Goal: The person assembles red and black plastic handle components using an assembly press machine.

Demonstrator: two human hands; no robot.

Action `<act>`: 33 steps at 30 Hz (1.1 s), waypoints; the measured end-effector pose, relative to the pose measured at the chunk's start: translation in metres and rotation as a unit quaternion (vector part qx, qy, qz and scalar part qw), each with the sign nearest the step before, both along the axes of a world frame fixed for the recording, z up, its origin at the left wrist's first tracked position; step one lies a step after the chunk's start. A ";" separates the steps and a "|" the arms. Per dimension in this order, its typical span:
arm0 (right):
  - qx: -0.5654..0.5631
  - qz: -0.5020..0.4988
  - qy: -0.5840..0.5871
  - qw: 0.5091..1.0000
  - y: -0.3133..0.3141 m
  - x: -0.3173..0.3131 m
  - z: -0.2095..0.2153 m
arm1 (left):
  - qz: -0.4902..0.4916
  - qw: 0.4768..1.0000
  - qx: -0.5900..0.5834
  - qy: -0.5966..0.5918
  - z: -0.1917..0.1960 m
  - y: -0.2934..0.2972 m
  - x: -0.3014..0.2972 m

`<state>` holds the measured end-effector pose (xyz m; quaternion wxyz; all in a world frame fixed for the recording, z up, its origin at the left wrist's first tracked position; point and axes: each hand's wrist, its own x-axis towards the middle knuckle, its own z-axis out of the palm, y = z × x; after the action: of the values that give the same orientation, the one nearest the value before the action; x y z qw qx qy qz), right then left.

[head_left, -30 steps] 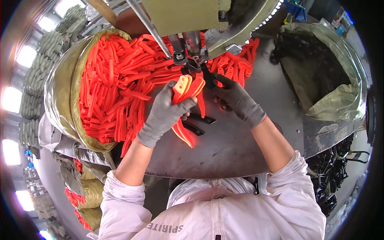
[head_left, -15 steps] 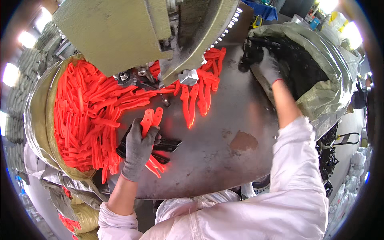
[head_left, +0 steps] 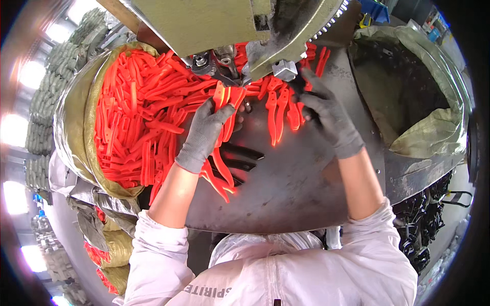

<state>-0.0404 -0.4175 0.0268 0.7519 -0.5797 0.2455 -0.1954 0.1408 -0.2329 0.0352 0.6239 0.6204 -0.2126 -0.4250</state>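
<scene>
Bright blown-out glare along the left rim, strong fisheye bending with dark corners, centre evenly lit.

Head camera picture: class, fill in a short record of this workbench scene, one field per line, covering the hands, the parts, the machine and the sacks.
left hand: gloved left hand grips orange plastic handles under the machine
right hand: gloved right hand reaches to the machine head; what it holds cannot be made out
machine: grey-green press over a dark metal table
loose parts: more orange pieces lie on the table
left sack: open sack heaped with orange pieces
right sack: open sack, dark inside
</scene>
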 end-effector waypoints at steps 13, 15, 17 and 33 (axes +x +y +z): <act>-0.070 0.070 0.077 0.992 0.049 0.041 0.016 | 0.027 1.000 0.005 -0.011 0.005 0.002 0.001; -0.074 0.070 0.066 0.993 0.048 0.041 0.012 | 0.026 1.000 0.006 -0.009 0.008 0.002 -0.001; -0.065 0.087 0.052 0.993 0.049 0.042 0.010 | 0.030 0.999 0.006 -0.012 0.012 0.002 -0.003; 0.014 0.098 0.125 0.987 0.048 0.052 -0.017 | 0.001 0.655 0.400 -0.640 -0.014 0.084 0.097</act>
<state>0.0114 -0.3696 0.0102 0.7389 -0.6106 0.2817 -0.0435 0.2378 -0.1486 0.0213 0.0248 0.9288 -0.3683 0.0343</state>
